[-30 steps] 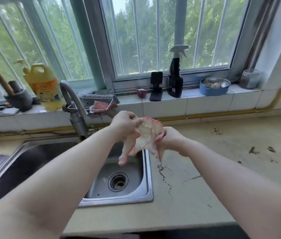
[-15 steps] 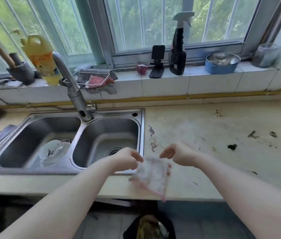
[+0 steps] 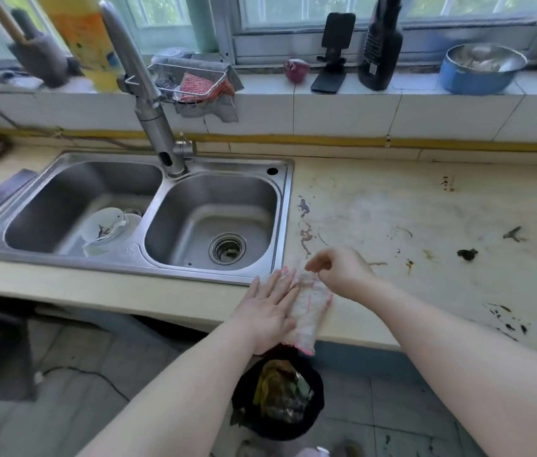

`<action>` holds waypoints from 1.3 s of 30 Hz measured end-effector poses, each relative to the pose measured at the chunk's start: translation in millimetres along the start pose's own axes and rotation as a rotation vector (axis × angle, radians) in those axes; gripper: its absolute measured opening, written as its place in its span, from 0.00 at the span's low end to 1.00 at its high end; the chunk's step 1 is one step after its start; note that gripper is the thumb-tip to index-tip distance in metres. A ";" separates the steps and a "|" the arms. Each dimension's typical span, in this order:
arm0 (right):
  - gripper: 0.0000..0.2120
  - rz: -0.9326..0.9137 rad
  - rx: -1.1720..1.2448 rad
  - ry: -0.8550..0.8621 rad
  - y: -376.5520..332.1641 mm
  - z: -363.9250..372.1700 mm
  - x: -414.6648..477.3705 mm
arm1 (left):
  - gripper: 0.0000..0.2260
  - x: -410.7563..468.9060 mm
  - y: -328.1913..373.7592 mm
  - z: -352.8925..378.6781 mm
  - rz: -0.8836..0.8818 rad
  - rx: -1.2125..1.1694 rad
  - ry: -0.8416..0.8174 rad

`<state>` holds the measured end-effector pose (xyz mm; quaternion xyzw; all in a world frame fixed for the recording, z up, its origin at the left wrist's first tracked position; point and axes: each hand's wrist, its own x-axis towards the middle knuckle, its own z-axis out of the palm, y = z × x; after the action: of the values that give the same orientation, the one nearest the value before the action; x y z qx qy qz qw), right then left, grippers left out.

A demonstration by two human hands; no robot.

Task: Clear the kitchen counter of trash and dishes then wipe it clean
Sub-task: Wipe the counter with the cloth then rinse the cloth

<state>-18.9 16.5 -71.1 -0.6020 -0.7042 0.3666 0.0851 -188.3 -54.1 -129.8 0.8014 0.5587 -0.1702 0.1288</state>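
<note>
A pale cloth with a pink edge (image 3: 310, 305) lies folded on the front edge of the beige counter (image 3: 425, 209), just right of the sink. My left hand (image 3: 268, 308) rests flat beside it with fingers spread, touching its left side. My right hand (image 3: 339, 272) hovers over the cloth's far end with fingers curled and pinching the fabric. Dark stains and scraps (image 3: 466, 253) spot the counter to the right. White dishes (image 3: 105, 227) sit in the left sink basin.
A double steel sink (image 3: 285, 206) with a tall faucet (image 3: 141, 84) is on the left. The sill holds a yellow bottle (image 3: 79, 37), a wire rack (image 3: 194, 79), a phone stand (image 3: 331, 54), a spray bottle (image 3: 381, 44) and a blue bowl (image 3: 478, 69). A black trash bin (image 3: 277, 399) stands below the counter edge.
The cloth, held up between both hands over the sink, came down onto the counter's front edge. My left hand opened flat beside it. My view tilted downward.
</note>
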 end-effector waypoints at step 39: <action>0.20 0.316 0.084 0.294 98.0 -43.8 -1.3 | 0.43 72.3 45.3 -21.1 -0.313 -0.206 -0.038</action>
<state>83.0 34.1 -99.9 -0.7478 -0.5651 0.3129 0.1533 -120.0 0.3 -140.0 0.6839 0.6885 -0.1453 0.1928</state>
